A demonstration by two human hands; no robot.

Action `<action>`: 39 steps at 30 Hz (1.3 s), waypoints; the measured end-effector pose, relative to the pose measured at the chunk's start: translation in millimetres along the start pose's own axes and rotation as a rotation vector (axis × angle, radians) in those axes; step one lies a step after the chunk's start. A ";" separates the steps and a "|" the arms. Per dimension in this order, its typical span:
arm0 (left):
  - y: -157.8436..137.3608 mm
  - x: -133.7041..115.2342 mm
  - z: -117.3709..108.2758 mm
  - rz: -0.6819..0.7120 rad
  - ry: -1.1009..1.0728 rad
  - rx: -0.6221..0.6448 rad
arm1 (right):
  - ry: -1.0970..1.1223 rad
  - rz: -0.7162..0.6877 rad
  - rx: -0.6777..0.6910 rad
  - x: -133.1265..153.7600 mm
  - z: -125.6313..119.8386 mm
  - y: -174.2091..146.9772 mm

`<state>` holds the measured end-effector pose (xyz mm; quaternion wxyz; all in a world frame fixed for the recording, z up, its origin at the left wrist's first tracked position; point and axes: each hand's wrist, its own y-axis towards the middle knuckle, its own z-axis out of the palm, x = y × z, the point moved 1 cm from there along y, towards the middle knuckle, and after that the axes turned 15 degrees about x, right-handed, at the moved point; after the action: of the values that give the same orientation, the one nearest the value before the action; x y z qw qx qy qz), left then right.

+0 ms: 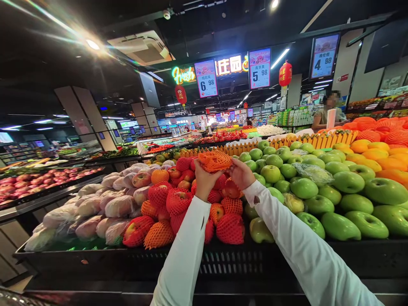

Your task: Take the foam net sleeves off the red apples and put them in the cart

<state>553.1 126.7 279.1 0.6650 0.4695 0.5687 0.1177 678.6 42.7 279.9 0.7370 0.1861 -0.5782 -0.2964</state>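
An orange foam fruit net (pixel 215 161) is held up over the middle of the fruit display. My left hand (pixel 205 178) is closed on its left and lower side, thumb along the bottom. On the right edge of the net, my right hand (pixel 241 173) grips with bent fingers. Whether a fruit sits inside the net I cannot tell. Just below both hands lie red apples in red foam nets (pixel 230 228) and orange foam nets (pixel 159 234).
Plastic-wrapped apples (pixel 119 207) fill the left of the black display bin (pixel 105 260). Green apples (pixel 304 188) are piled to the right, with oranges (pixel 376 154) beyond. A low wooden fence (pixel 242 147) runs behind. A person (pixel 330 112) is at the back right.
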 end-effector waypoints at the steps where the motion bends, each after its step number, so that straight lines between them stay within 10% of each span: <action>1: 0.3 1.5 -0.5 0.005 -0.010 -0.012 | 0.041 0.029 0.019 1.1 1.2 -0.7; 20: -9.5 -20.8 3.4 0.107 -0.023 0.391 | 0.039 0.042 -0.238 20.5 -16.4 1.3; 25: -9.4 -20.6 1.8 0.102 -0.074 0.352 | -0.045 0.122 -0.241 9.7 -21.9 3.4; 31: -9.8 -21.3 1.6 0.072 -0.166 0.262 | -0.436 -0.121 -0.241 22.3 -10.5 -0.7; 39: -5.1 -12.7 1.4 0.122 0.011 0.193 | -0.055 0.217 -0.013 20.1 18.5 -14.2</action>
<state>548.3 114.5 283.3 0.6053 0.5645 0.5512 0.1053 660.8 20.1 290.9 0.7497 0.1095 -0.6131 -0.2237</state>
